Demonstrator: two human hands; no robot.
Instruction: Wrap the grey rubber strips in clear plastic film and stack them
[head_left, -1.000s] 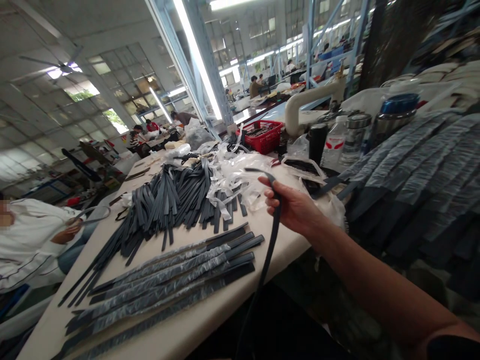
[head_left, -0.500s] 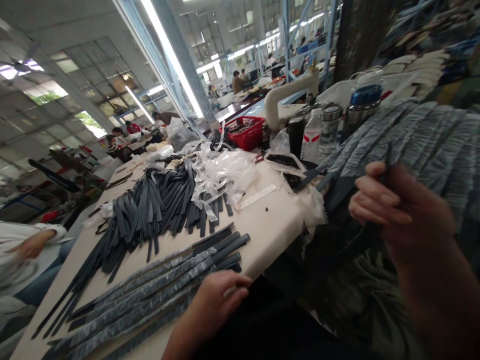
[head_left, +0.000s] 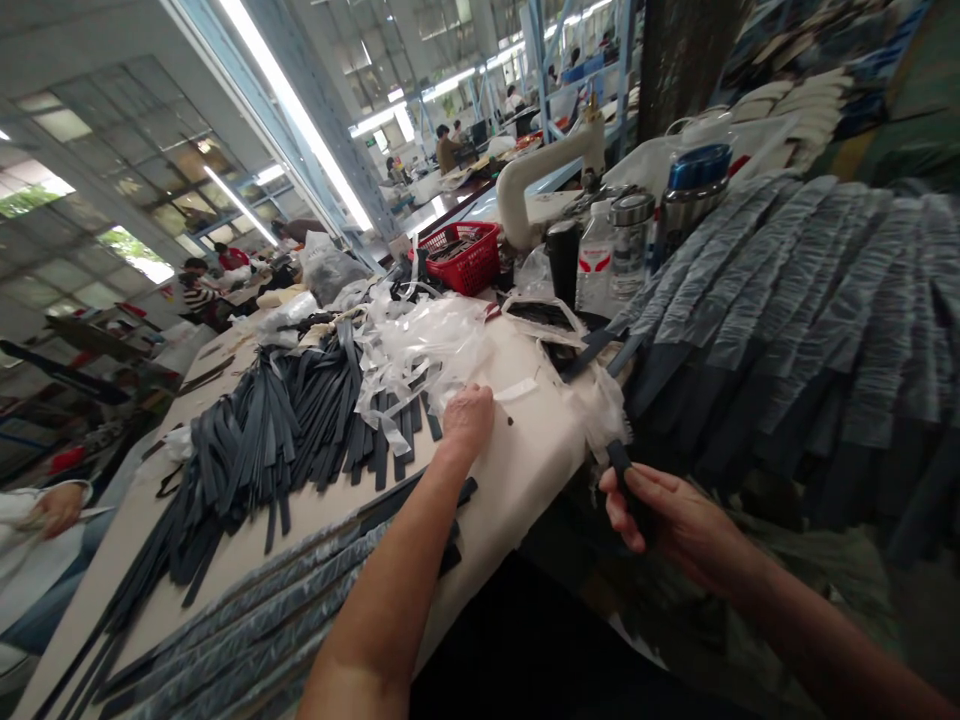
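My left hand point(head_left: 469, 418) is closed at the right edge of a heap of white plastic strips point(head_left: 424, 340); what its fingers hold, if anything, is hidden. At the right, my right hand point(head_left: 660, 510) pinches the end of a dark strip point(head_left: 619, 458) just off the table corner. A large bundle of dark strips point(head_left: 259, 425) lies on the table point(head_left: 499, 500). Nearer me, several plastic-wrapped strips point(head_left: 300, 600) lie side by side, partly behind my left forearm. More wrapped strips point(head_left: 787, 290) hang in a row at the right.
Behind the plastic heap stands a red basket point(head_left: 469, 262). A water bottle point(head_left: 595, 262), a glass jar point(head_left: 631, 245) and a blue-lidded flask point(head_left: 694, 195) stand at the back right. A person's hand point(head_left: 60, 508) shows at the far left.
My left hand has moved forward from the wrapped strips to the plastic heap. My right hand has come down and left from the hanging strips, with a dark strip in its fingers. The view has shifted.
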